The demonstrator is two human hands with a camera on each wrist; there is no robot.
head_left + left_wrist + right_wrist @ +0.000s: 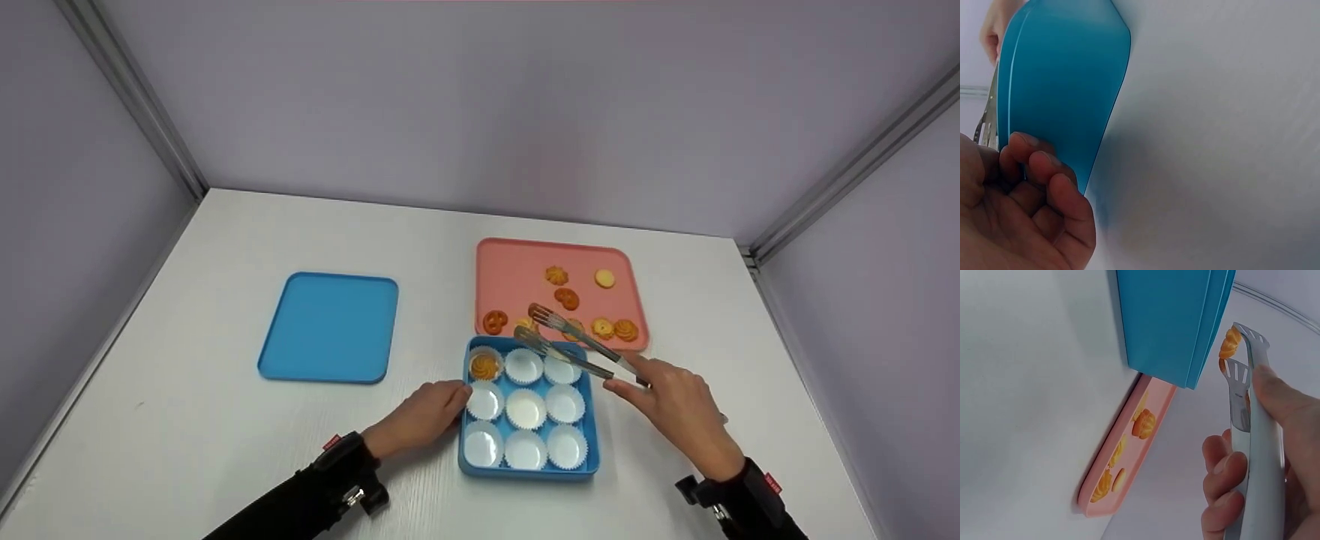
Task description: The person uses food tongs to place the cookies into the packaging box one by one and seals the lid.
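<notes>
My right hand (679, 405) holds metal tongs (1241, 399) over the far part of a blue box (529, 474). A golden cookie (1231, 342) shows between the tongs' slotted tips. White paper cups (526, 409) stand in rows inside the box, and the far-left one contains a swirled cookie (484, 367). At the box's left side, my left hand (420, 420) grips its wall near the rim, fingers bent against the outside. In the left wrist view the curled fingers (1064, 202) overlap the blue wall, and the thumb is mostly hidden.
Just behind the box lies a pink tray (517, 262) with several cookies, among them a pretzel (495, 322), a round pale cookie (604, 278) and a flower-shaped cookie (556, 275). Further left is a flat blue tray (330, 326). Pale walls (450, 112) enclose the white table (187, 420).
</notes>
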